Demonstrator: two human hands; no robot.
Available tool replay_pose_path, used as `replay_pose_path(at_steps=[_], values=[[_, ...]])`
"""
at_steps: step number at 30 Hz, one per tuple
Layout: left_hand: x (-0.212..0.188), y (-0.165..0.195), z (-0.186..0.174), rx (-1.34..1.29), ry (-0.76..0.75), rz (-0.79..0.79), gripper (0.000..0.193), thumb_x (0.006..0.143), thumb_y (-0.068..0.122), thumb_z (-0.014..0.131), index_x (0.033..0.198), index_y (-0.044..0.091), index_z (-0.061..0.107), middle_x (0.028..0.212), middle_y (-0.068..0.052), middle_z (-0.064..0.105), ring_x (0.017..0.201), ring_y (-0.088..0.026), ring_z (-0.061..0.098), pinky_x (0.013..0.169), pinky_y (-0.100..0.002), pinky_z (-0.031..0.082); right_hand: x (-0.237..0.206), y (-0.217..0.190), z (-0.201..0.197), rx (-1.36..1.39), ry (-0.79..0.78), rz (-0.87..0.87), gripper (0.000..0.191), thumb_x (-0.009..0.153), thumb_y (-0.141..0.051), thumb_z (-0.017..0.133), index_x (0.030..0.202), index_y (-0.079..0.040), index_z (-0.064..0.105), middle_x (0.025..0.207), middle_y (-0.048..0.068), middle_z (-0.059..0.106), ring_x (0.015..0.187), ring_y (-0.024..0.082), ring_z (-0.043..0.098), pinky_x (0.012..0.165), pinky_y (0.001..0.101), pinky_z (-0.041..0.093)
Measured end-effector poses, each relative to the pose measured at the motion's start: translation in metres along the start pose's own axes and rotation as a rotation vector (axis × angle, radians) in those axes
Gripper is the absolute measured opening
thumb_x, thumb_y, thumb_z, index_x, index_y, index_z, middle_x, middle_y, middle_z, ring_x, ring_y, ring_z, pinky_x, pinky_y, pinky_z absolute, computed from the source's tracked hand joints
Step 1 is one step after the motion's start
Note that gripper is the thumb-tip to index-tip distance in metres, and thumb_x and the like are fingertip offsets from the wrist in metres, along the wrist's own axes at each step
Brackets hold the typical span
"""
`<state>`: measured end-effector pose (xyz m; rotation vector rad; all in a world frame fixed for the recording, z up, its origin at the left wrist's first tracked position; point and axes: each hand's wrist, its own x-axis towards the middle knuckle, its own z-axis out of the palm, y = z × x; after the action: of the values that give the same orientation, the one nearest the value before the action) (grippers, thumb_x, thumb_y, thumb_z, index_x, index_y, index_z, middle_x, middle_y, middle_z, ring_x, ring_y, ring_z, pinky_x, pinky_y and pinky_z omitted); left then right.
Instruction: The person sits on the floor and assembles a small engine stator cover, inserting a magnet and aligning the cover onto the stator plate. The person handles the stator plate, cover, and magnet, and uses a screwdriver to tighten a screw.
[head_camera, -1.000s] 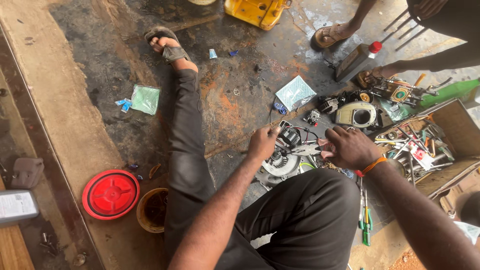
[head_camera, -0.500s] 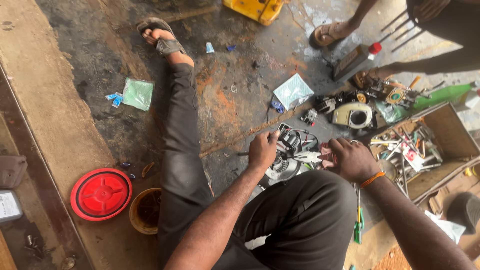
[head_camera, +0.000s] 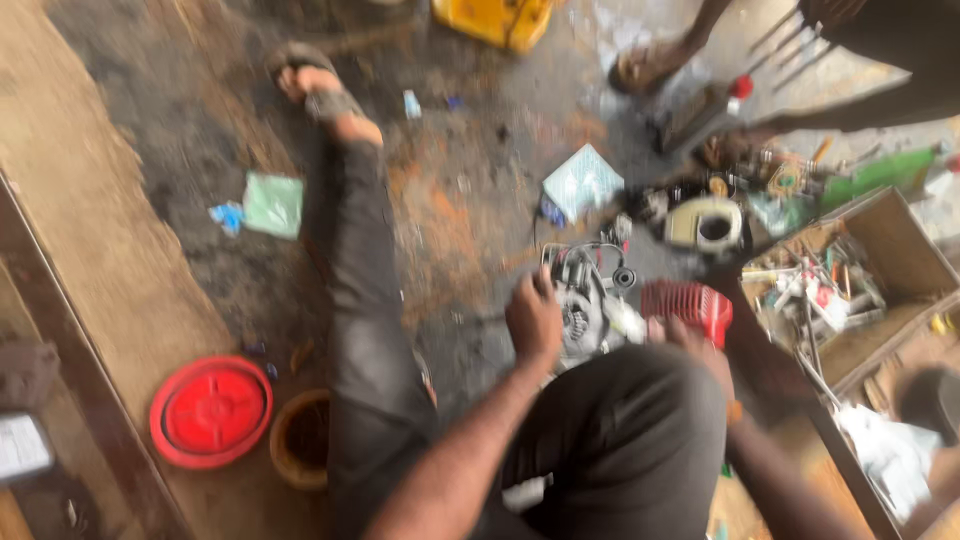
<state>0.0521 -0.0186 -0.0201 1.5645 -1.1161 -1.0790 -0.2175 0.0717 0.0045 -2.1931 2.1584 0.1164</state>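
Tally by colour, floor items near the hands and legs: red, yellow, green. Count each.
Red: 3 – ribbed cover, round lid, small cap
Yellow: 1 – container
Green: 2 – packet, long piece
Total: 6

Ribbed red plastic cover (head_camera: 688, 308), rough stained concrete floor (head_camera: 470, 200)

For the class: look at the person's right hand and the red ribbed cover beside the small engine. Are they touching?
Touching. The head view, though blurred, shows the right hand with its fingers against the lower edge of the red ribbed cover, with no gap visible between them.
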Motion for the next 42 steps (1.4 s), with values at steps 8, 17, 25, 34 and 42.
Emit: replay_pose_path(at_steps=[8,17,25,34,42], values=[[-0.012,0.015,0.003,0.057,0.021,0.06,0.039,0.102,0.039,0.056,0.094,0.004,0.072,0.089,-0.023,0.073,0.088,-0.044,0.07,0.071,-0.054,0.054,0.01,0.023,-0.008,0.178,0.054,0.067,0.059,0.091,-0.053,0.063,0.132,-0.01,0.058,0.115,0.019,0.074,0.092,0.034,0.074,0.077,0.048,0.058],[-0.028,0.012,0.003,0.066,-0.052,0.063,0.038,0.104,0.037,0.054,0.094,0.003,0.068,0.084,-0.018,0.073,0.083,-0.04,0.072,0.07,-0.051,0.053,-0.001,-0.013,-0.08,-0.028,-0.041,-0.139,0.06,0.085,-0.059,0.067,0.117,-0.01,0.056,0.109,0.014,0.069,0.095,0.036,0.072,0.082,0.0484,0.058],[-0.03,0.007,0.017,0.148,0.048,0.061,0.034,0.104,0.035,0.055,0.095,0.005,0.068,0.084,-0.018,0.074,0.084,-0.041,0.071,0.071,-0.053,0.053,0.005,-0.012,-0.078,0.018,-0.04,-0.127,0.059,0.084,-0.056,0.068,0.118,-0.01,0.056,0.106,0.015,0.07,0.093,0.039,0.07,0.079,0.049,0.057],[-0.027,0.01,0.021,0.217,0.065,0.011,0.035,0.105,0.035,0.055,0.091,0.005,0.068,0.081,-0.018,0.074,0.081,-0.042,0.071,0.075,-0.055,0.052,-0.018,0.005,-0.026,0.102,-0.062,0.052,0.041,0.091,-0.045,0.063,0.113,-0.013,0.051,0.1,0.016,0.07,0.082,0.039,0.072,0.067,0.0518,0.055],[-0.024,0.017,0.015,0.124,0.019,-0.126,0.038,0.105,0.04,0.052,0.098,0.007,0.07,0.082,-0.015,0.074,0.08,-0.037,0.072,0.078,-0.051,0.055,-0.027,-0.016,-0.023,0.089,-0.08,0.181,0.037,0.097,-0.045,0.058,0.111,-0.012,0.048,0.093,0.017,0.07,0.08,0.038,0.071,0.066,0.05,0.054]])
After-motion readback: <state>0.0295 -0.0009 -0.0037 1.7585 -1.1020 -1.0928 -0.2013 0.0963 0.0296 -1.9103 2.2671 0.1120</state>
